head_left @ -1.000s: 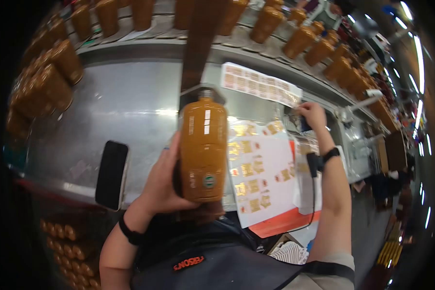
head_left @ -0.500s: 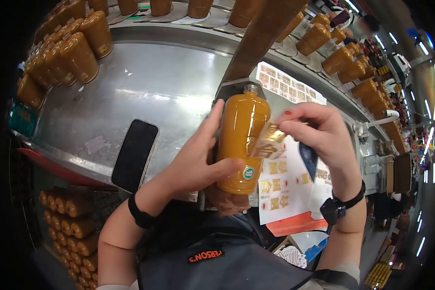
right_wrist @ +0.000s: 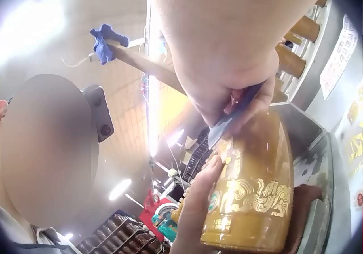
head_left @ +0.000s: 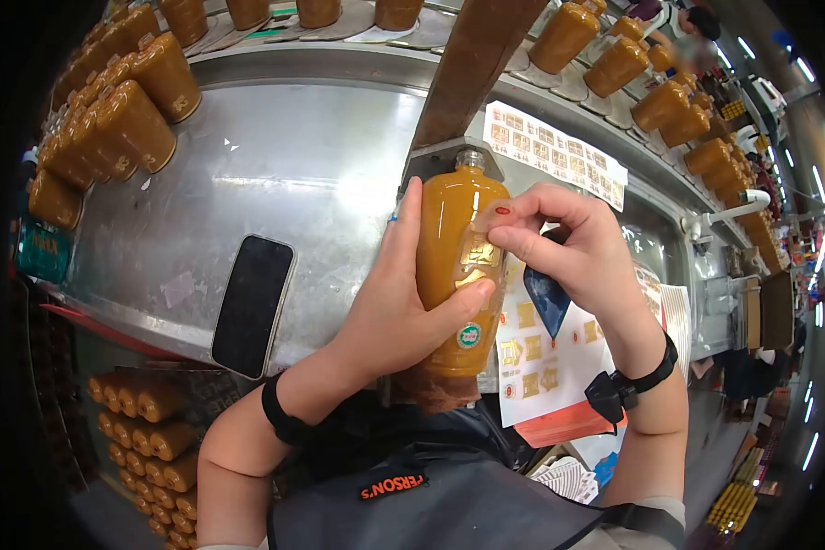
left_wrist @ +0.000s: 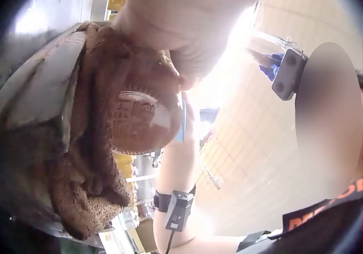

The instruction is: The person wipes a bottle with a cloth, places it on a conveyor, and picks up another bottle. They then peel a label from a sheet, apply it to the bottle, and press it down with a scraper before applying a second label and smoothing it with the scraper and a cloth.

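Note:
An amber-brown bottle (head_left: 440,220) with a clear threaded neck leans in a metal holder, its base by a brown cloth (left_wrist: 93,123). My left hand (head_left: 390,302) grips the bottle from the left side, thumb across its front over the lower edge of a gold transfer sticker (head_left: 477,252). Thumb and forefinger of my right hand (head_left: 577,243) pinch the upper right corner of that sticker's clear film. Tucked in the same hand is a blue flat scraper (head_left: 547,302), pointing downward. Gold dragon-like decoration shows on the bottle's side in the right wrist view.
Left of the bottle, a black phone (head_left: 254,307) lies on the metal table. Gold sticker sheets (head_left: 564,367) lie to the right, another printed sheet (head_left: 555,151) behind. A brown post (head_left: 472,69) rises behind the bottle. More amber bottles (head_left: 133,124) stand along the left and back.
My right hand went from the sheets at the right to the bottle, bringing a gold sticker, which now lies against its front. My left thumb has moved onto the sticker's lower edge.

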Action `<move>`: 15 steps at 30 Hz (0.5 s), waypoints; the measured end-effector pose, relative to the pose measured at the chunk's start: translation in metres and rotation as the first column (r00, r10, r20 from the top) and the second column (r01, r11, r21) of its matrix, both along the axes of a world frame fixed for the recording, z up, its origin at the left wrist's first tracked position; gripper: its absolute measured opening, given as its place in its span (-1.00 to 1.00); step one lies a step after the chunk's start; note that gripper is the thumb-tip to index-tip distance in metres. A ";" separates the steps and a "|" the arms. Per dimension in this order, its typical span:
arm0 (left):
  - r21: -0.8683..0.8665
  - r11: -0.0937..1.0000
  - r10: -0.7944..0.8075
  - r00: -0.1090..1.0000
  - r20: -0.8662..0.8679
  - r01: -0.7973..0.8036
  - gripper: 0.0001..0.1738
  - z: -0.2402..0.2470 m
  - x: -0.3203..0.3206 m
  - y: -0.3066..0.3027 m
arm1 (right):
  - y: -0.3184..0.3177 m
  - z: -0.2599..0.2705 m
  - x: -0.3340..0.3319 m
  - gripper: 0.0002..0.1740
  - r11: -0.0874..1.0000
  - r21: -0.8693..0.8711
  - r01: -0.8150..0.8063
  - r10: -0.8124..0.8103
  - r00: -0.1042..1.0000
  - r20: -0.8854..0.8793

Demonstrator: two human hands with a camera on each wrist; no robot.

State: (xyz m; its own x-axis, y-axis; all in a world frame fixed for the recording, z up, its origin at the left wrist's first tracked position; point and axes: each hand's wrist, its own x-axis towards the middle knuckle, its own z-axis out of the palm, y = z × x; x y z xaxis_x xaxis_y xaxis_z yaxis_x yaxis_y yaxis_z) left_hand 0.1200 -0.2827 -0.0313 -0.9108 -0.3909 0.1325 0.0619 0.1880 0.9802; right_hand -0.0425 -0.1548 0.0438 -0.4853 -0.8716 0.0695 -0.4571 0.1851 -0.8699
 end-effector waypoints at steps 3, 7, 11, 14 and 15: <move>0.018 1.000 0.005 1.000 0.000 -0.005 0.13 0.002 -0.001 0.000 | -0.001 0.000 -0.002 -0.81 1.000 0.028 -0.003 0.001 0.997 0.081; 0.080 0.997 0.003 0.999 -0.034 -0.001 0.18 0.000 -0.003 0.000 | -0.003 0.001 -0.003 -0.80 0.999 0.052 0.001 -0.007 0.995 0.097; 0.108 0.994 -0.011 0.999 -0.041 0.016 0.24 -0.002 -0.004 -0.001 | -0.004 0.003 -0.004 -0.80 0.998 0.056 -0.012 0.007 0.994 0.105; 0.108 0.994 -0.033 0.999 -0.006 0.033 0.24 0.002 -0.002 -0.004 | -0.005 0.002 -0.005 -0.81 0.998 0.061 -0.006 0.000 0.994 0.110; 0.108 0.994 -0.033 0.999 -0.006 0.033 0.24 0.003 -0.002 -0.004 | -0.005 0.002 -0.005 -0.81 0.998 0.056 -0.008 0.001 0.994 0.111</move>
State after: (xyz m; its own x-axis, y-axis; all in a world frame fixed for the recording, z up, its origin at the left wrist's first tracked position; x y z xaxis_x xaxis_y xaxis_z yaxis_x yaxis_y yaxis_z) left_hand 0.1178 -0.2867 -0.0282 -0.9231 -0.3727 0.0951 0.0704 0.0793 0.9944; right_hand -0.0471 -0.1601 0.0457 -0.4833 -0.8748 -0.0339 -0.3590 0.2334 -0.9037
